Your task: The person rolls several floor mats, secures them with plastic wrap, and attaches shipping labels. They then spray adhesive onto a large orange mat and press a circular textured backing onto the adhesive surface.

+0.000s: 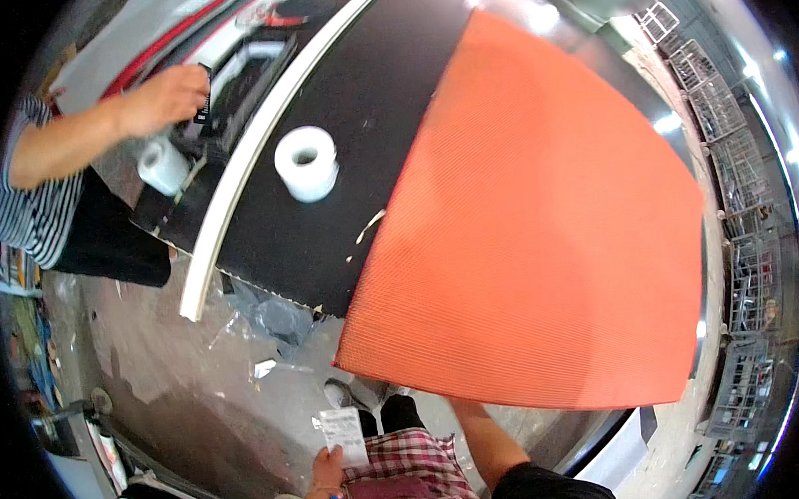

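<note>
My left hand [328,467], low in the picture, is closed on a small white printed paper slip [343,434] with the thumb on top of it. To its right, my right forearm [490,440] reaches up to the near edge of a large orange ribbed panel [531,227]. My right hand is mostly hidden beneath that edge, so its fingers do not show. The panel lies over the right part of a black-topped table [358,84], its near edge extending past the tabletop.
A white roll [307,165] stands on the table beside a long pale strip [238,176]. Another white roll [162,166] sits farther left. There, a person in a striped shirt [41,196] holds a small dark object [203,96]. Clear plastic [279,317] lies below the table edge.
</note>
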A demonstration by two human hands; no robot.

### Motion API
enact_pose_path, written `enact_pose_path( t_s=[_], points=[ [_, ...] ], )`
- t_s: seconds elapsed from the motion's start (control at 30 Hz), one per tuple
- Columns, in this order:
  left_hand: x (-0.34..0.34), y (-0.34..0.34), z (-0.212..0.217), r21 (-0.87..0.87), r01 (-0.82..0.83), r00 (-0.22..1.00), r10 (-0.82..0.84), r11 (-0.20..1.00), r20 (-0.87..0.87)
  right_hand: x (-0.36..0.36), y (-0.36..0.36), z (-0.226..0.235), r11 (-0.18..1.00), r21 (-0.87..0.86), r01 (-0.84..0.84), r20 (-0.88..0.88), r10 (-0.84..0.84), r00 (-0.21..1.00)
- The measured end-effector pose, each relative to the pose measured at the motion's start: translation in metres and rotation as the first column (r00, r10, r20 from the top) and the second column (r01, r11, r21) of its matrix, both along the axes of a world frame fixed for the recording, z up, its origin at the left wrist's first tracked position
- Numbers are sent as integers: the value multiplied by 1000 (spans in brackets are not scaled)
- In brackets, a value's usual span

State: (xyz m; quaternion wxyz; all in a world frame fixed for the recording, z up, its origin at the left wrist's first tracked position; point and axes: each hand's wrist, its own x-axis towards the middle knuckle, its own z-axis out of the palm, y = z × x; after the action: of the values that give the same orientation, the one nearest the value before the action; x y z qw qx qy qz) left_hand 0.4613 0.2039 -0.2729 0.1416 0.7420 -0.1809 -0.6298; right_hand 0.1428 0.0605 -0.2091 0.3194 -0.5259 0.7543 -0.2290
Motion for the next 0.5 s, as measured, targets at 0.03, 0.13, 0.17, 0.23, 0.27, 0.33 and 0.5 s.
enact_pose_path(
  t_s=[0.03,0.13,0.17,0.23,0.27,0.33,0.5],
  points=[
    [-2,-11,11,-13,-114,992,114,993,-55,11,29,29,1000,30,-10,70,8,997],
    [-27,-72,99,109,-291,929,308,951,-204,36,96,77,999,6,37,360,-36,932],
    [-21,-75,99,79,-244,916,256,967,-309,45,113,84,998,-29,64,469,-43,882],
    [-24,-81,128,211,-251,755,328,945,-568,62,116,120,940,-279,198,659,37,751],
    [-27,-82,144,287,-238,647,372,928,-666,62,115,139,893,-348,285,702,47,711],
    [-35,-88,157,285,-74,600,271,956,-753,64,99,177,783,-462,418,740,80,668],
    [-96,-120,285,-74,130,549,-134,989,-825,36,79,273,615,-551,563,821,282,496]
  ],
)
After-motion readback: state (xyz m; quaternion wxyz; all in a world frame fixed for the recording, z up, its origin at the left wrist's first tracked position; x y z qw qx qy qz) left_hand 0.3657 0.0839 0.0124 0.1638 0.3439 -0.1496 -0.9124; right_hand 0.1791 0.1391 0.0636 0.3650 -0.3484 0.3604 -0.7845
